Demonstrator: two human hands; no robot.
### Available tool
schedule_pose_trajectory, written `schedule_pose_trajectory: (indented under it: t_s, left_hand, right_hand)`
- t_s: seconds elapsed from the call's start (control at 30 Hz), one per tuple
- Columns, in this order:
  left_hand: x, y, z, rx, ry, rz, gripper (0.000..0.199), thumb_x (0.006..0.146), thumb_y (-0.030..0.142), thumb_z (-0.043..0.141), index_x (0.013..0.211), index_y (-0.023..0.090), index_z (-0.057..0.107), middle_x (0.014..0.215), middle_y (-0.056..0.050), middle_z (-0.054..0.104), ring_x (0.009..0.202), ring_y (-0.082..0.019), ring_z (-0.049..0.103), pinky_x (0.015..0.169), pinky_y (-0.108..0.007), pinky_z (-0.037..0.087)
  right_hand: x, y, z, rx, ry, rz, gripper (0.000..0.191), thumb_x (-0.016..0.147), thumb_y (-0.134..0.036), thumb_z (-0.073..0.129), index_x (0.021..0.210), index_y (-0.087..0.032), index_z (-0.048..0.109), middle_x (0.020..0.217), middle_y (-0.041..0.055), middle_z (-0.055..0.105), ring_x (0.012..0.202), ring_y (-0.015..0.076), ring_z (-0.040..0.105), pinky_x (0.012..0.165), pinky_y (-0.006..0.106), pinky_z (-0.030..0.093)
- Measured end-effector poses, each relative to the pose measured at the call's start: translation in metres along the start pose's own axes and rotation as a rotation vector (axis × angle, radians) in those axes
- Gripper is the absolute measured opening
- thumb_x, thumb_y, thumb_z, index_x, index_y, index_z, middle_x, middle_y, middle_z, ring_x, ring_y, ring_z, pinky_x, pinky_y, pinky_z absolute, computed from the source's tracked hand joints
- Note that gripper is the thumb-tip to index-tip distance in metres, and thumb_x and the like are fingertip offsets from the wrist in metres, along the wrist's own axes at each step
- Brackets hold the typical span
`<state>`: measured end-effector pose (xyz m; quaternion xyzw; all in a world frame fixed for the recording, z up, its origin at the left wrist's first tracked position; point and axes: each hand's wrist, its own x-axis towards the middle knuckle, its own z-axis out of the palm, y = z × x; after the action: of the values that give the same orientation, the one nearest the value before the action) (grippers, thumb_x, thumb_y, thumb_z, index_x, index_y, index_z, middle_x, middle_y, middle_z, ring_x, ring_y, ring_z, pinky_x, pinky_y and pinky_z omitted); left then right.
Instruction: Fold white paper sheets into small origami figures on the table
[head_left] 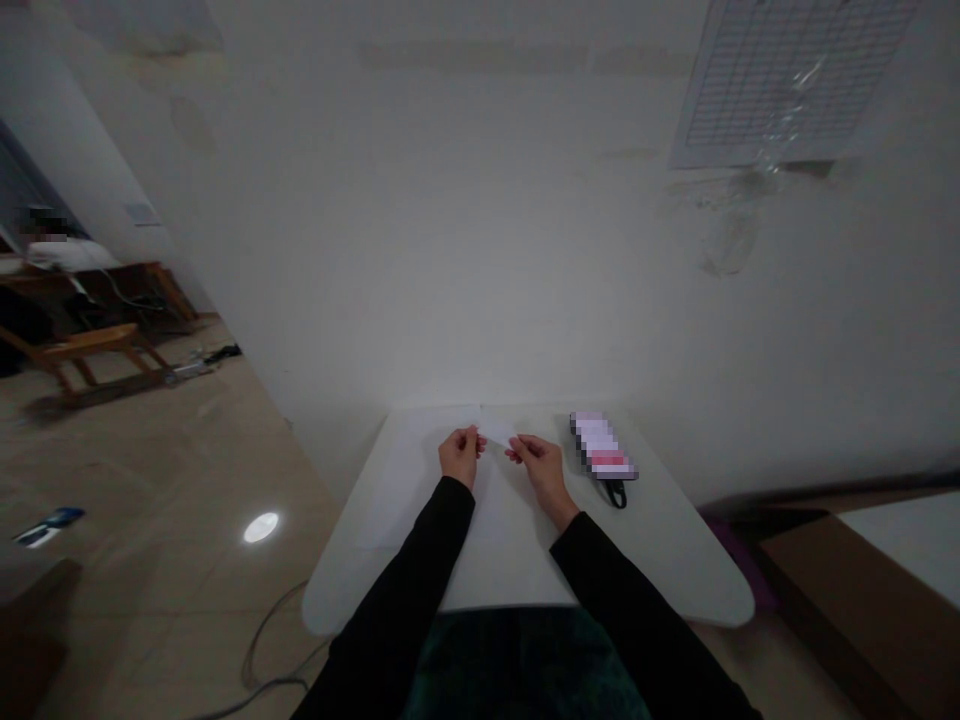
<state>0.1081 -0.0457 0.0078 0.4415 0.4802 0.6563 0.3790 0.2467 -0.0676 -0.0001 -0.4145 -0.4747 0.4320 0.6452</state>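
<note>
Between my two hands is a small piece of white paper [495,436], pinched at both sides above the white table [517,590]. The fingers of my left hand [460,455] are closed on its left edge. At its right edge, my right hand [541,463] grips it between thumb and fingers. Under and beside my left hand lies a larger white sheet [409,470], faint against the tabletop. To the right of my right hand rests a phone [602,446] with a lit, blurred-out screen and a black strap [616,493].
A white wall [465,250] rises right behind the table, with a gridded paper [795,90] taped up. Cables [274,640] lie on the floor at left. A cardboard box [862,570] stands at right. Far left, a person [71,252] sits at a desk near a wooden chair [90,345].
</note>
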Motion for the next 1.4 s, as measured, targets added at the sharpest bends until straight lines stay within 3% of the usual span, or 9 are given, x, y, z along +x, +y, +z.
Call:
schedule_pose_trajectory:
  t_s: [0.3, 0.43, 0.5, 0.67, 0.77, 0.9, 1.0, 1.23, 1.4]
  left_hand:
    - [0.002, 0.003, -0.003, -0.033, -0.062, 0.083, 0.044, 0.076, 0.055, 0.057, 0.064, 0.013, 0.056, 0.054, 0.001, 0.053, 0.046, -0.007, 0.047, 0.042, -0.018, 0.037]
    - [-0.002, 0.004, 0.0, -0.055, -0.278, 0.102, 0.043, 0.076, 0.051, 0.061, 0.098, 0.014, 0.061, 0.079, -0.003, 0.061, 0.069, -0.012, 0.059, 0.053, -0.02, 0.047]
    - [-0.006, 0.004, 0.003, -0.079, -0.415, 0.06, 0.056, 0.072, 0.046, 0.067, 0.119, 0.018, 0.053, 0.086, -0.003, 0.062, 0.074, -0.012, 0.06, 0.063, -0.023, 0.051]
    - [-0.012, 0.0, 0.006, -0.205, -0.588, -0.088, 0.067, 0.072, 0.044, 0.068, 0.129, 0.018, 0.041, 0.097, -0.009, 0.066, 0.082, -0.017, 0.064, 0.074, -0.03, 0.052]
    - [-0.011, -0.002, 0.006, -0.202, -0.577, -0.109, 0.066, 0.073, 0.044, 0.068, 0.128, 0.018, 0.042, 0.097, -0.01, 0.067, 0.078, -0.016, 0.065, 0.07, -0.03, 0.053]
    - [-0.008, -0.003, 0.006, -0.159, -0.5, -0.058, 0.064, 0.07, 0.041, 0.07, 0.123, 0.016, 0.045, 0.089, -0.007, 0.067, 0.074, -0.015, 0.065, 0.07, -0.03, 0.054]
    - [-0.006, 0.0, 0.005, -0.115, -0.464, -0.018, 0.064, 0.07, 0.04, 0.071, 0.124, 0.016, 0.046, 0.086, -0.005, 0.067, 0.076, -0.017, 0.065, 0.073, -0.031, 0.055]
    - [-0.008, -0.002, 0.003, 0.128, -0.432, 0.119, 0.056, 0.08, 0.041, 0.061, 0.128, 0.016, 0.048, 0.094, -0.008, 0.064, 0.083, -0.017, 0.063, 0.072, -0.029, 0.053]
    - [-0.011, -0.004, 0.002, 0.333, -0.477, 0.37, 0.036, 0.089, 0.044, 0.045, 0.103, 0.015, 0.061, 0.094, -0.009, 0.059, 0.087, -0.018, 0.058, 0.073, -0.031, 0.051]
  right_hand:
    - [-0.003, -0.001, -0.003, 0.285, -0.187, 0.318, 0.028, 0.06, -0.036, 0.079, 0.073, -0.013, 0.069, 0.066, 0.0061, 0.07, 0.057, 0.0145, 0.061, 0.057, 0.026, 0.043]
    - [-0.003, 0.0, -0.005, 0.37, -0.186, 0.349, 0.03, 0.061, -0.037, 0.079, 0.077, -0.013, 0.07, 0.068, 0.0066, 0.07, 0.057, 0.014, 0.06, 0.057, 0.026, 0.043]
    - [-0.002, 0.001, -0.006, 0.391, -0.199, 0.338, 0.029, 0.063, -0.037, 0.078, 0.076, -0.012, 0.07, 0.068, 0.0064, 0.069, 0.058, 0.0132, 0.06, 0.057, 0.026, 0.043]
    - [-0.004, 0.001, -0.005, 0.417, -0.255, 0.324, 0.029, 0.065, -0.038, 0.076, 0.076, -0.012, 0.068, 0.069, 0.0054, 0.067, 0.06, 0.0133, 0.059, 0.061, 0.028, 0.047]
    - [-0.005, 0.0, -0.002, 0.323, -0.249, 0.281, 0.034, 0.069, -0.043, 0.072, 0.08, -0.012, 0.067, 0.07, 0.0059, 0.066, 0.059, 0.0141, 0.06, 0.056, 0.028, 0.047]
    - [-0.006, -0.001, 0.003, 0.053, -0.134, 0.054, 0.04, 0.07, -0.047, 0.07, 0.094, -0.017, 0.062, 0.083, 0.0078, 0.067, 0.065, 0.0175, 0.063, 0.047, 0.025, 0.047]
    - [-0.006, 0.001, 0.005, -0.05, -0.163, -0.054, 0.039, 0.072, -0.046, 0.067, 0.1, -0.02, 0.06, 0.094, 0.008, 0.066, 0.075, 0.0188, 0.063, 0.048, 0.024, 0.049]
    - [-0.003, 0.006, 0.003, -0.076, -0.192, -0.097, 0.032, 0.075, -0.043, 0.065, 0.097, -0.02, 0.06, 0.085, 0.0048, 0.064, 0.072, 0.0171, 0.062, 0.056, 0.027, 0.052]
    - [0.001, 0.005, 0.002, -0.001, -0.159, -0.095, 0.033, 0.073, -0.042, 0.067, 0.097, -0.021, 0.057, 0.079, 0.0012, 0.061, 0.066, 0.0151, 0.061, 0.059, 0.029, 0.053]
